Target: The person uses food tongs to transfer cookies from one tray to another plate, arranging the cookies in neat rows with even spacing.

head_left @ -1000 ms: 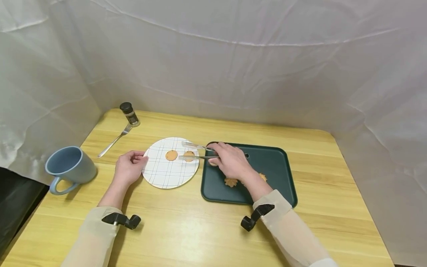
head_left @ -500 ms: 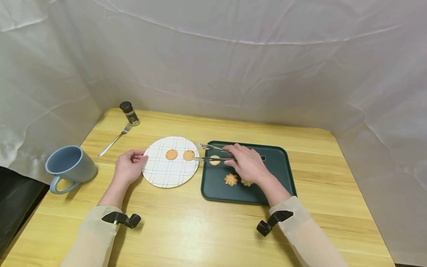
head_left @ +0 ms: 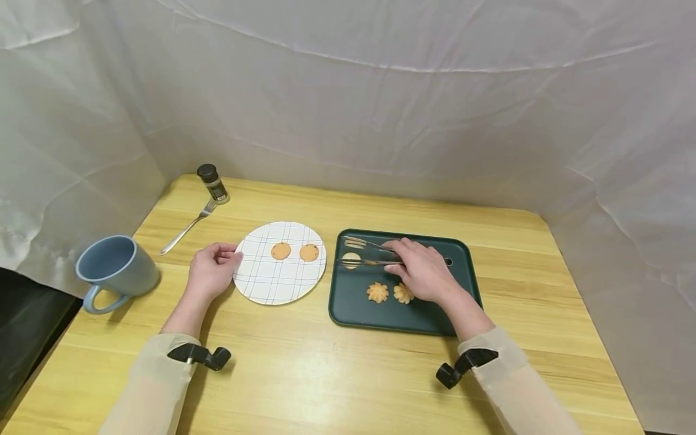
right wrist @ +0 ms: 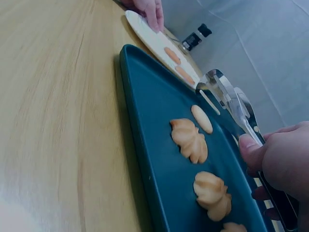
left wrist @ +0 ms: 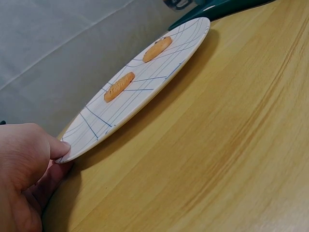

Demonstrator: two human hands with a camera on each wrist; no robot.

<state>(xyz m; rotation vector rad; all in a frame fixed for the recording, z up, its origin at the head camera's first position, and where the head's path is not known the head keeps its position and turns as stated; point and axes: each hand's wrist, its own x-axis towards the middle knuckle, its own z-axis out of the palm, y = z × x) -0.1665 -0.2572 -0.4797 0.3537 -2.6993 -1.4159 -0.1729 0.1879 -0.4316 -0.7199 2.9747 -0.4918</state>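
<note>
Our left grip (head_left: 214, 270) pinches the plate (head_left: 277, 281); our right grip (head_left: 426, 270) clamps the tongs (head_left: 375, 263), spread over the round cookie (right wrist: 201, 119) on the tray (head_left: 353, 309). We seem to be lining up a pickup, which calls for gentle squeezing.

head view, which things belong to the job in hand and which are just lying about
In use:
- tongs, in the right hand
- plate, held by the left hand
- tray
- cookies

Apparently just lying about:
- mug
- fork
- shaker
</note>
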